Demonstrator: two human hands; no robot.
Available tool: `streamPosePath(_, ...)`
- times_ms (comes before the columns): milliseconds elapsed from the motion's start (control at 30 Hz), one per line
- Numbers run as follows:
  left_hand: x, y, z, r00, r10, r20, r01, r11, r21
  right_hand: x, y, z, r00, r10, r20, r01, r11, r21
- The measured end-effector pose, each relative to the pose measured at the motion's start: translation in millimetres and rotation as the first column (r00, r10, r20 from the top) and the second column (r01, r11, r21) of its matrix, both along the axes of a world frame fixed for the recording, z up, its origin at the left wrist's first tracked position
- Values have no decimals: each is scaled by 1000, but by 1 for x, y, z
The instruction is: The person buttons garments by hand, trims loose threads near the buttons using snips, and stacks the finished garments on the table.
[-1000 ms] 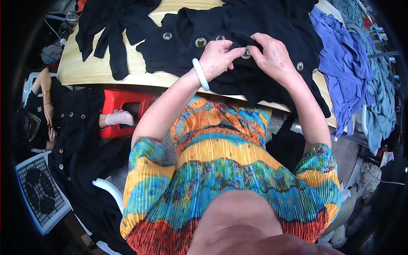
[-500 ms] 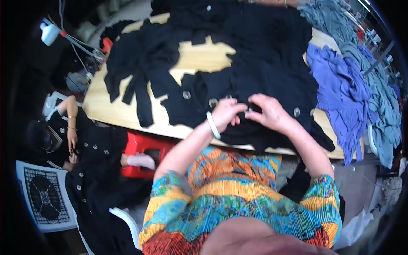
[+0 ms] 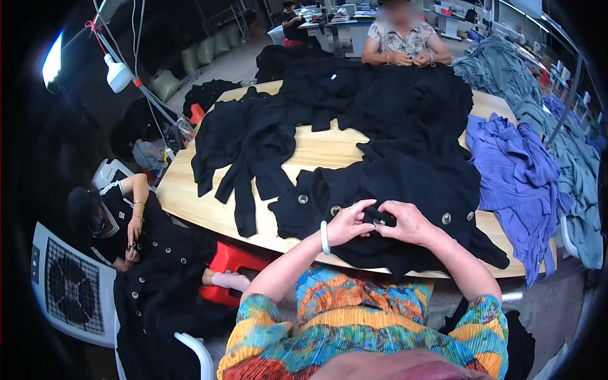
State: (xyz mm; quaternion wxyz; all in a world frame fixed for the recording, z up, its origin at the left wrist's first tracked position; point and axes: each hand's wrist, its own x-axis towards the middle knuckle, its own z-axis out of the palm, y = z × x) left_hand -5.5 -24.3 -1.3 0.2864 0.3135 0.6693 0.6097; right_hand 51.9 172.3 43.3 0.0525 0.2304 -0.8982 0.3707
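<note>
garment [image 3: 418, 180]: black | bangle [image 3: 325, 237]: pale | stool [image 3: 231, 261]: red | cloth [image 3: 514, 171]: purple | top [image 3: 380, 321]: multicoloured, banded

On the pale wooden table [image 3: 323, 151], a black buttoned knit garment [image 3: 411, 182] lies along the near edge; purple ribbed cloth [image 3: 514, 171] overhangs the table's right edge; a red plastic stool [image 3: 229, 258] stands by its near-left edge.

Matt black garment [image 3: 418, 180] on wood-grained worktop [image 3: 326, 151]
The garment looks knitted, its buttons [image 3: 446, 218] glossy; the red stool [image 3: 233, 258] is smooth plastic, the purple cloth [image 3: 512, 166] creased.
</note>
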Motion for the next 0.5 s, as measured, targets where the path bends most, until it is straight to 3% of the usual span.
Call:
streamPosePath(67,-5,-2,2,968,-34,-248,-5,988,-154,-1,1,-2,1000,8,-17,-8,1000,8)
streamPosePath(167,-13,-2,13,868,-108,-484,-62,945,-322,-2,2,-1,999,24,-27,-24,1000,8)
streamPosePath(267,-6,2,30,770,76,-634,-184,977,-106,-2,3,2,1000,27,13,-27,999,27)
streamPosePath(300,-2,3,40,774,76,-628,-206,969,-136,-2,3,3,999,23,26,-24,999,34)
streamPosePath(400,-14,6,24,494,-11,-870,-80,995,-58,-2,4,2,999,29,32,-30,999,38)
streamPosePath(500,-27,6,6,678,-107,-727,68,994,-83,-3,4,-4,999,48,8,-48,999,20)
